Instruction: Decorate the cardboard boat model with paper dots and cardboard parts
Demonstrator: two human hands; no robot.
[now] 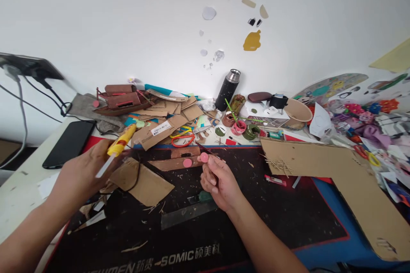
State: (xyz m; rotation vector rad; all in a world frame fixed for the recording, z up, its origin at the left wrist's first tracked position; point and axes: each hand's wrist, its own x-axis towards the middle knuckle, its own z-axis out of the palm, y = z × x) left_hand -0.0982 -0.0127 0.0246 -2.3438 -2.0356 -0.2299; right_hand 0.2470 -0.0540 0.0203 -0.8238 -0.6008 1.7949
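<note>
My left hand (80,168) is closed around a yellow hot glue gun (121,140), and a whitish glue stick (105,167) juts from its near end. Between the fingertips of my right hand (218,179) is a small round pink disc (204,157). Just left of that hand, a second pink disc (187,162) rests against a flat brown cardboard piece (165,165) on the dark mat. Below my right hand lie a clear ruler (188,214) and a green-handled tool (205,196), partly hidden.
A brown model boat (121,100) stands at the back left beside cardboard scraps (160,130) and orange-handled scissors (182,140). Open paint pots (238,128) and a black thermos (228,89) stand behind the mat. A phone (68,145) lies left; a large cardboard sheet (358,196) covers the right.
</note>
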